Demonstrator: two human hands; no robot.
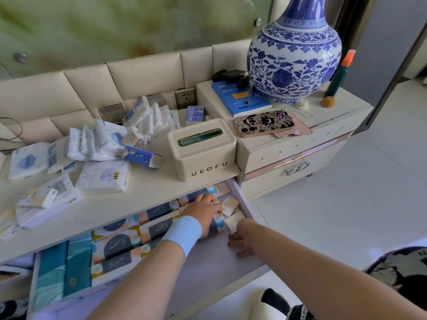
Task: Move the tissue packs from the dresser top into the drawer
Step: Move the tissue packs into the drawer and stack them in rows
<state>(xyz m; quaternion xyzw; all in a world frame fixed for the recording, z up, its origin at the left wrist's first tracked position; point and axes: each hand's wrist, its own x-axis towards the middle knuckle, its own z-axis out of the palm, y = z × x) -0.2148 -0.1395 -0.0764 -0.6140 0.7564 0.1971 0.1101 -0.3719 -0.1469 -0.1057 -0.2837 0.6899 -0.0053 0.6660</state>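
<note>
Dozens of tissue packs point(104, 144) are heaped on the dresser top point(147, 188), a loose white-and-blue pile. From the hands it lies at about ten o'clock, up and to the left. The left hand point(203, 211) is the nearer of the two, so I would expect it to make the next reach.

Both hands are down in the open drawer point(208, 257), at its far right corner. The left one, with a pale blue wristband, arches over the packs there. Whether its fingers grip one or only press down, I cannot tell. The right hand point(240, 244) rests on the bare drawer floor with its fingers loosely spread, holding nothing. A small pack point(234, 221) sits just at its twelve o'clock, its long axis running roughly one to seven.

The rows filling the drawer's left side read "S.pure" on dark labels. Small packs in the corner and on the dresser's near left edge read "Face". A cream tissue box point(203, 155) at twelve o'clock from the left hand says "UEOFU". Beyond it, at one o'clock, stand a patterned phone point(263, 123) and a blue-and-white vase point(293, 56).
</note>
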